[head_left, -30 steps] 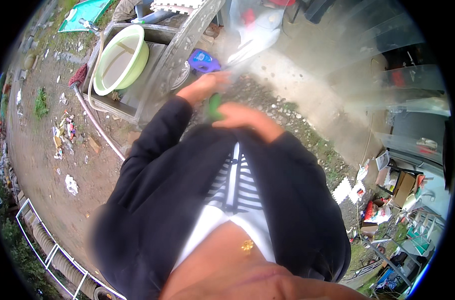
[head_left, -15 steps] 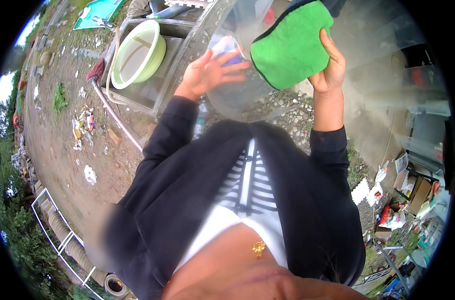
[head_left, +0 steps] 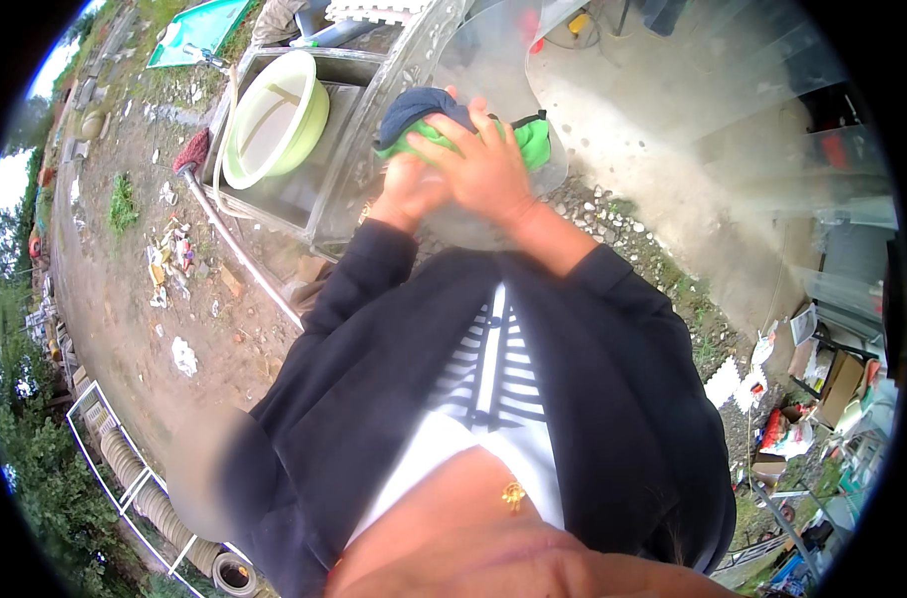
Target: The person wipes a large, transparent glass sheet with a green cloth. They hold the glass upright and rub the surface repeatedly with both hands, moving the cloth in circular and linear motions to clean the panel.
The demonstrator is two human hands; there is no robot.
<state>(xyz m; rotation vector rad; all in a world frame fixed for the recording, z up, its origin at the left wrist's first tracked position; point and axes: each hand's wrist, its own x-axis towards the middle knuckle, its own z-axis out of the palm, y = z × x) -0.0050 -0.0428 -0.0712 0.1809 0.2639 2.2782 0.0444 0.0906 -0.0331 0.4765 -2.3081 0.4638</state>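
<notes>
A bright green cloth (head_left: 536, 143) with a dark edge and a dark blue-grey back (head_left: 414, 108) is bunched between my two hands, in front of my chest. My right hand (head_left: 488, 174) lies over it, fingers bent across the folds. Beneath and to the left, my left hand (head_left: 411, 189) presses against the same cloth; most of its fingers are hidden by the right hand and the fabric. Both hands touch each other around the bundle.
A pale green basin (head_left: 319, 110) tilts in a grey sink (head_left: 324, 199) at the left, a hose beside it. A mop (head_left: 224, 224) leans there. Clear plastic sheeting (head_left: 473, 60) hangs ahead; gravel (head_left: 613, 224) lies below. Boxes and clutter (head_left: 837, 389) stand at the right.
The cloth, held spread out in my right hand at the upper right, has come left and down and is now crumpled. My left hand, which was open and bare, has met it.
</notes>
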